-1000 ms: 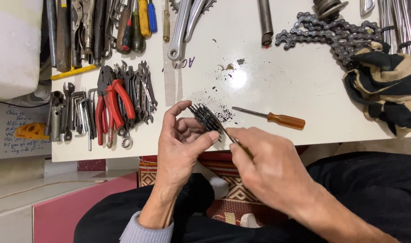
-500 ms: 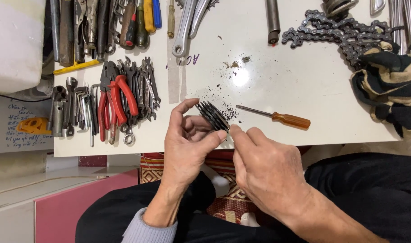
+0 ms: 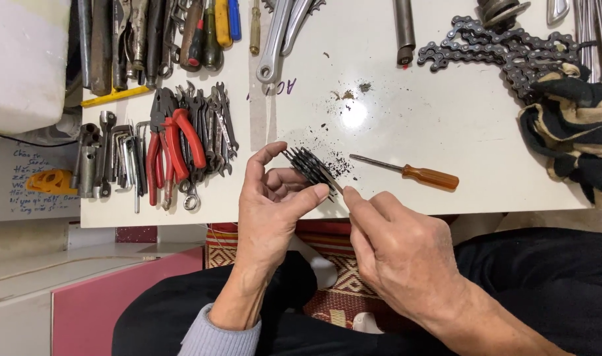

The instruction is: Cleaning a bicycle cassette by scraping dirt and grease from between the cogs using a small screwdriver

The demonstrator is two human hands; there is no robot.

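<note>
The left hand (image 3: 274,204) clamps the cogset (image 3: 309,168) over the table (image 3: 446,125); the right hand (image 3: 400,254) pinches a thin pick, best worked gently between cogs.

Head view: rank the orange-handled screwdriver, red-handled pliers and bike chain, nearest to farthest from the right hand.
1. Orange-handled screwdriver: on the table just above the right hand.
2. Red-handled pliers: far left, past the left hand.
3. Bike chain: heaped at the table's top right.
</note>
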